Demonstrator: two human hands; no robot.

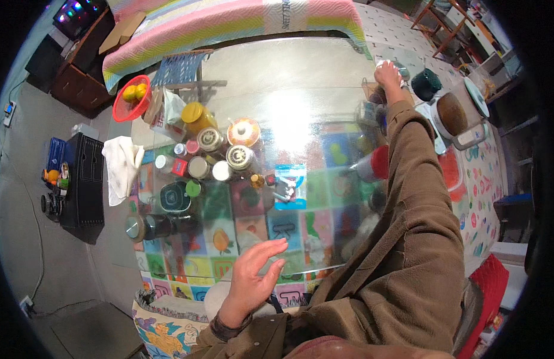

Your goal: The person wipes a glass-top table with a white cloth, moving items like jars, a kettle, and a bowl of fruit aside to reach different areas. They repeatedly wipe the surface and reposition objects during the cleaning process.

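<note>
My right arm reaches far out to the right edge of the glass-topped table (241, 60). At its end, my right hand (387, 75) is closed on a white, crumpled, cloth-like thing (380, 63), mostly hidden by the fingers. A round teal-topped container (401, 69) is right beside that hand; I cannot tell if they touch. My left hand (253, 278) hovers over the near table edge, holding nothing, thumb and fingers apart. Beyond it lies a blue-and-white packet (290, 186) with small white items, next to a small amber bottle (256, 180).
Left of centre stand several jars, including a yellow-lidded jar (197, 117) and a green-lidded one (193, 188), near a patterned round pot (243, 131). A red basket (132, 99) holds yellow fruit. A white cloth (121, 167) drapes the left edge. Right: a dark green container (426, 84), a red-lidded jar (377, 163).
</note>
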